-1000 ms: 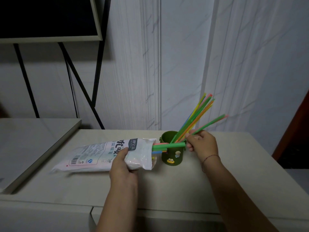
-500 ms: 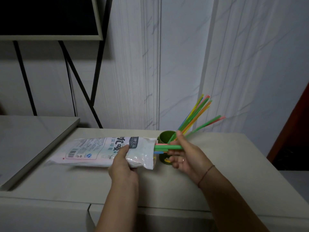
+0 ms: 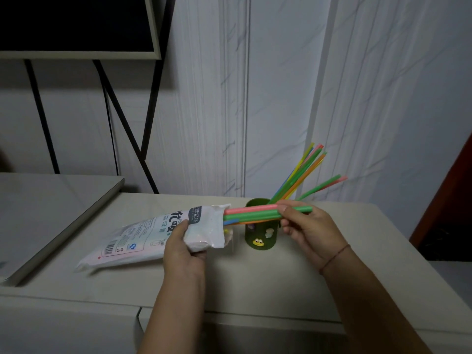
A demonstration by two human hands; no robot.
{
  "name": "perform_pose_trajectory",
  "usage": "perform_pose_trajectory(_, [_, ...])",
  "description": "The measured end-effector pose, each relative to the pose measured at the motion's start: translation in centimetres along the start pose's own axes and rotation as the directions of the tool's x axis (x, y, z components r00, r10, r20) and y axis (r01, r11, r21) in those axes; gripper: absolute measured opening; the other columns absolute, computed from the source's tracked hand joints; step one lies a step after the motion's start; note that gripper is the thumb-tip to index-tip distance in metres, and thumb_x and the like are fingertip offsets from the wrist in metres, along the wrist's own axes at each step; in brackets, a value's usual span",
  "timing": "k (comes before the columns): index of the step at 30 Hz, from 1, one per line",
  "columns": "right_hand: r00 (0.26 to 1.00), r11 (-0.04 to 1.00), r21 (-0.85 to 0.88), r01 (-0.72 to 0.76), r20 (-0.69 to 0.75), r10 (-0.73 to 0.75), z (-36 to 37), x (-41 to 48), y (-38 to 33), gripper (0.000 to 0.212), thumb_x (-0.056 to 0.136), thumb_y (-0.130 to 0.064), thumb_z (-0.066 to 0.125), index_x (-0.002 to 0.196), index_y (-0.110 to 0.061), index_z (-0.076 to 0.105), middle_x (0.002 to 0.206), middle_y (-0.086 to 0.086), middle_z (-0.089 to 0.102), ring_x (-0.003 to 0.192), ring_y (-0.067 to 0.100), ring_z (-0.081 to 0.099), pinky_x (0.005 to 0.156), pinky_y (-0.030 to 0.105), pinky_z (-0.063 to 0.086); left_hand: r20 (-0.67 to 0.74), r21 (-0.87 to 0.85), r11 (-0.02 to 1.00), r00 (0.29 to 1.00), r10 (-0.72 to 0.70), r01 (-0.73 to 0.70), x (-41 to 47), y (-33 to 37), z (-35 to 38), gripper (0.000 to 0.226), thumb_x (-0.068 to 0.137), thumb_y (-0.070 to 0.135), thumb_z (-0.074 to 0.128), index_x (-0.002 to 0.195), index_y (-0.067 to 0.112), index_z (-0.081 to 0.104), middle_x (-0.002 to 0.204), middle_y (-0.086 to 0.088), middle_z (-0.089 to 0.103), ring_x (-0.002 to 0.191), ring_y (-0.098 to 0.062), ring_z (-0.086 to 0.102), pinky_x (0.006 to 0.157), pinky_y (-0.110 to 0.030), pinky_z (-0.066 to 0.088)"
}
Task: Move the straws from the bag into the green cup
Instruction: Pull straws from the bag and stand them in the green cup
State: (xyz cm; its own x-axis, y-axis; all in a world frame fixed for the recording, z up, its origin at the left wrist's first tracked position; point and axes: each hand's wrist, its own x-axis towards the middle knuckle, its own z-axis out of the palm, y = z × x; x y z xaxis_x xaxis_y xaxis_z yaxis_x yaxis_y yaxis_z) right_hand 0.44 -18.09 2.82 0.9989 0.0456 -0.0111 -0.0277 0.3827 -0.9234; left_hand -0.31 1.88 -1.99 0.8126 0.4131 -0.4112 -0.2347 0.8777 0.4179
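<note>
Beside the green cup [image 3: 260, 235], the right hand [image 3: 305, 227] pinches straws [image 3: 255, 214] half out of the bag [image 3: 163, 233] gripped by the left hand [image 3: 184, 249].

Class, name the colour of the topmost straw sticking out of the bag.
The topmost straw is pink; head view.

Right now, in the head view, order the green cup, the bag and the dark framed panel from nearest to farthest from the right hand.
1. green cup, just left of the right hand, which pinches the straws.
2. bag, farther left, gripped by the left hand.
3. dark framed panel, far back at upper left.
</note>
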Motion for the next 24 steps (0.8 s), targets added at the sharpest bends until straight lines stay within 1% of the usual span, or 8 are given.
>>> perform_pose_trajectory(5, [0.992,0.994,0.067,-0.083,0.100,0.076,0.3,0.3,0.7,0.015,0.089,0.002,0.052,0.091,0.001,0.066,0.066,0.006,0.055,0.046,0.004,0.049,0.042,0.014,0.042,0.067,-0.008,1.000,0.998,-0.021,0.022,-0.5,-0.7,0.3,0.053,0.084,0.000,0.062,0.132,0.016,0.048,0.125,-0.011,0.065,0.114,-0.029,0.063,0.100,-0.061,0.042])
perform_pose_trajectory(9, [0.985,0.996,0.005,-0.092,0.145,0.090,1.5,0.0,1.7,0.015,0.087,0.002,0.054,0.095,0.003,0.068,0.067,0.006,0.062,0.049,0.004,0.053,0.047,0.014,0.047,0.098,0.035,0.997,0.992,-0.078,0.075,-2.0,-1.8,1.3,0.032,0.085,0.003,0.063,0.114,0.016,0.058,0.110,-0.009,0.069,0.101,-0.024,0.067,0.093,-0.053,0.049])
perform_pose_trajectory(13, [0.990,0.995,-0.086,-0.059,0.122,0.069,1.9,-0.2,1.8,0.013,0.085,0.003,0.059,0.094,0.003,0.068,0.064,0.005,0.063,0.048,0.004,0.054,0.048,0.014,0.047,0.095,0.033,0.995,0.991,-0.095,0.092,-1.7,-1.9,1.1,0.033,0.086,0.003,0.062,0.117,0.015,0.058,0.121,-0.010,0.067,0.114,-0.027,0.063,0.100,-0.056,0.045])
perform_pose_trajectory(16, [0.996,0.996,-0.088,-0.034,0.074,0.040,1.5,-0.2,1.1,0.011,0.084,0.006,0.058,0.083,0.000,0.067,0.058,0.005,0.058,0.045,0.005,0.054,0.046,0.014,0.047,0.052,0.009,0.994,0.993,-0.110,0.110,-1.3,-1.0,0.9,0.051,0.087,0.004,0.059,0.136,0.014,0.049,0.125,-0.009,0.065,0.112,-0.027,0.064,0.075,-0.056,0.056])
perform_pose_trajectory(18, [0.998,0.997,-0.068,-0.022,0.053,0.026,0.9,-0.3,0.4,0.012,0.085,0.007,0.056,0.081,0.001,0.066,0.060,0.007,0.056,0.045,0.005,0.052,0.045,0.013,0.046,0.051,-0.004,0.992,0.990,-0.128,0.129,-1.4,-0.3,1.0,0.044,0.090,0.006,0.055,0.133,0.013,0.049,0.115,-0.008,0.067,0.095,-0.027,0.066,0.041,-0.051,0.054])
perform_pose_trajectory(19, [0.999,0.999,-0.050,-0.018,0.042,0.020,0.5,-0.2,0.1,0.012,0.085,0.008,0.055,0.081,0.002,0.065,0.062,0.007,0.056,0.044,0.004,0.052,0.045,0.013,0.045,0.048,-0.011,0.992,0.991,-0.128,0.129,-1.5,0.0,1.0,0.036,0.092,0.006,0.053,0.128,0.013,0.050,0.106,-0.009,0.067,0.084,-0.026,0.065,0.033,-0.044,0.050])
perform_pose_trajectory(22, [1.000,1.000,0.024,-0.013,0.014,0.013,-0.4,-0.1,-0.9,0.011,0.086,0.005,0.054,0.083,0.003,0.063,0.067,0.007,0.054,0.043,0.004,0.050,0.043,0.011,0.043,0.043,-0.020,0.993,0.992,-0.116,0.117,-1.9,0.5,1.1,0.020,0.094,0.008,0.050,0.114,0.013,0.053,0.090,-0.008,0.063,0.062,-0.025,0.067,0.029,-0.037,0.046])
perform_pose_trajectory(24, [1.000,0.996,0.087,-0.026,0.003,0.025,-0.5,0.1,-1.1,0.008,0.087,0.002,0.054,0.086,0.003,0.062,0.068,0.005,0.052,0.043,0.004,0.049,0.042,0.011,0.041,0.054,-0.001,0.992,0.991,-0.125,0.125,-1.9,0.5,1.1,0.021,0.094,0.008,0.050,0.115,0.013,0.052,0.089,-0.008,0.064,0.062,-0.025,0.067,0.029,-0.038,0.047])
